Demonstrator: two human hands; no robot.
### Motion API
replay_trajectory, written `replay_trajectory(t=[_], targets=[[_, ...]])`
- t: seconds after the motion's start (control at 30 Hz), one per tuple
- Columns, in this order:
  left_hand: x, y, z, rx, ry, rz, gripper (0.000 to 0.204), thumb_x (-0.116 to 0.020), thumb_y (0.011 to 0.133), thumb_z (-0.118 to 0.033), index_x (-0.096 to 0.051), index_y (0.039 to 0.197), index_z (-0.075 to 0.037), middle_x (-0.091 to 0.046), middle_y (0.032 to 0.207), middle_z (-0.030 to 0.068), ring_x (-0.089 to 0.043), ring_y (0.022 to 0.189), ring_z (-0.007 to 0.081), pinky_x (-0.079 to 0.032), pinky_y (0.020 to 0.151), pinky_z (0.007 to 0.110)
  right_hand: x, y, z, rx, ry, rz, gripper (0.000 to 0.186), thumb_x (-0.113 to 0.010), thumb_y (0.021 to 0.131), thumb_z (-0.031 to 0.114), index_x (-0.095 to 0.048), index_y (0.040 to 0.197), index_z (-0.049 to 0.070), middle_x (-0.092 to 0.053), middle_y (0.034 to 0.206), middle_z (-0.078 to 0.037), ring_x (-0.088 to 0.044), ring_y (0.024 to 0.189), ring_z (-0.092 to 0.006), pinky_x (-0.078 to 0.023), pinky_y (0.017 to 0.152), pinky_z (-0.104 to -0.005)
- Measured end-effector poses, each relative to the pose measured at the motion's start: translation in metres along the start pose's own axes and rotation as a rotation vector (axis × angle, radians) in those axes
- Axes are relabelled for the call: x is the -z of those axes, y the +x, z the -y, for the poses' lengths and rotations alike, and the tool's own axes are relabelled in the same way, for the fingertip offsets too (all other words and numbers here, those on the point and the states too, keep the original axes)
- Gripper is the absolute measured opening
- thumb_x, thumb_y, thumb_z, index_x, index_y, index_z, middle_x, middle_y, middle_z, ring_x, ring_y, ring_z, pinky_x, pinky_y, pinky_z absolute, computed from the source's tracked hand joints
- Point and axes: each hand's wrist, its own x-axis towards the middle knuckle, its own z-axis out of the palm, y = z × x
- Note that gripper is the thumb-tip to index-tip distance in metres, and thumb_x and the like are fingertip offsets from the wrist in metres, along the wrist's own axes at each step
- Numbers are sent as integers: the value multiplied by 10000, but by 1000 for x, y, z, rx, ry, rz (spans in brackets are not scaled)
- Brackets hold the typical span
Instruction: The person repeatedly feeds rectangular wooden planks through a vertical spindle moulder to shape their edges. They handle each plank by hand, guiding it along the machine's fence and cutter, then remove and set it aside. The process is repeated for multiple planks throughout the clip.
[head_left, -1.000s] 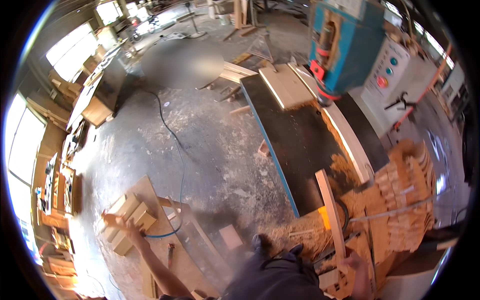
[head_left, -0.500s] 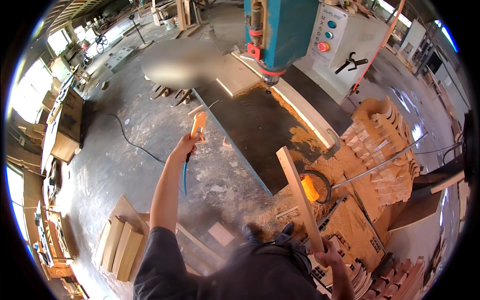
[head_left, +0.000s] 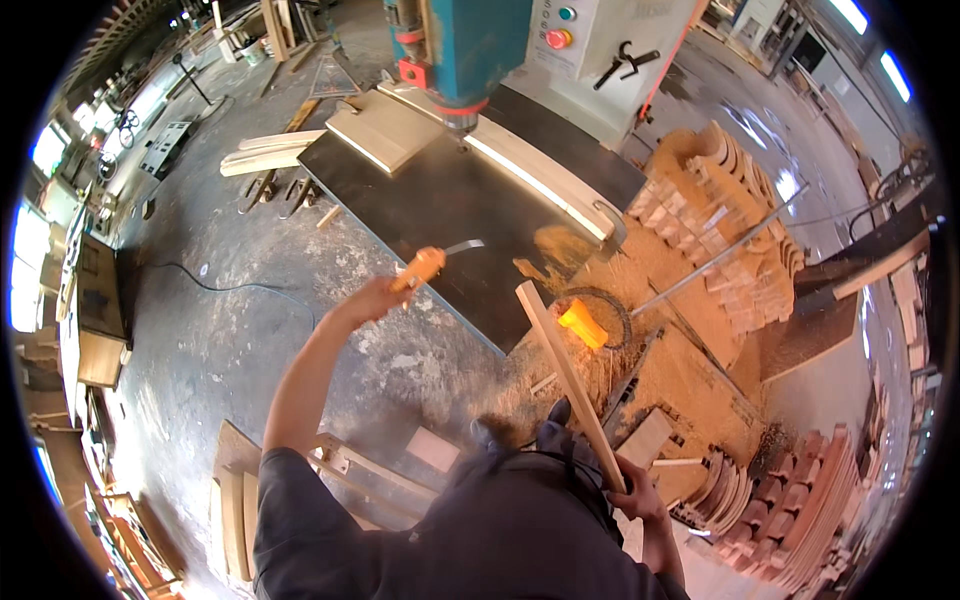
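My left hand (head_left: 377, 300) is closed around an orange air blow gun (head_left: 422, 266). The gun's thin metal nozzle points right, over the near part of the dark machine table (head_left: 440, 210). Low on the right, my right hand (head_left: 637, 490) grips the lower end of a long, straight wooden bar (head_left: 570, 375). The bar slants up and away from me, its far end close to the table's near corner. On the table lie a pale board (head_left: 382, 130) and a long wooden strip (head_left: 540, 180), with some sawdust (head_left: 560, 250) near the strip's near end.
A blue spindle head (head_left: 470, 50) hangs over the table beside a grey control box (head_left: 590, 40). Stacked curved wood pieces (head_left: 720, 220) and piled sawdust lie to the right. A yellow object (head_left: 583, 324) rests within a dark hose loop. More wooden parts (head_left: 790, 500) stand lower right.
My left hand has swung the blow gun rightward, its nozzle now over the table. Much sawdust along the wooden strip is gone. My view has shifted; my right hand still holds the bar.
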Motion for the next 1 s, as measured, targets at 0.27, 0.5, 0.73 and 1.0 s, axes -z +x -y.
replay_trajectory(t=[0.27, 0.5, 0.73, 1.0], targets=[[-64, -34, -9, -78, -29, 109, 264, -729, 1028, -295, -707, 1130, -52, -596, 820, -13, -527, 734, 99, -463, 670, 310, -2, 22, 13, 67, -303, -340, 912, -772, 716, 121, -477, 1570, -3, -676, 1222, -130, -652, 1060, -256, -540, 931, -405], [-92, -100, 2, -181, 120, -104, 398, -717, 1018, -342, -672, 1259, -28, -721, 953, 149, -699, 905, 283, -538, 832, 435, 22, 91, 23, 377, -1053, -737, 908, -819, 687, 151, -481, 1515, -3, -610, 1142, -222, -586, 1091, -458, -516, 941, -564], [-136, -109, -55, -145, 373, -305, 374, -711, 991, -354, -648, 1213, -59, -741, 998, 195, -726, 949, 414, -540, 831, 525, 56, 150, 23, 430, -1093, -642, 956, -848, 685, 157, -452, 1542, 2, -571, 1230, -227, -548, 1153, -442, -501, 977, -558], [-145, -145, -12, -284, -138, -814, 445, -837, 884, -129, -654, 1280, -40, -629, 1175, 119, -685, 954, 300, -545, 809, 391, 87, 198, 24, 639, -1064, -448, 984, -877, 696, 169, -453, 1573, 32, -584, 1339, -233, -536, 1242, -454, -483, 1043, -553]])
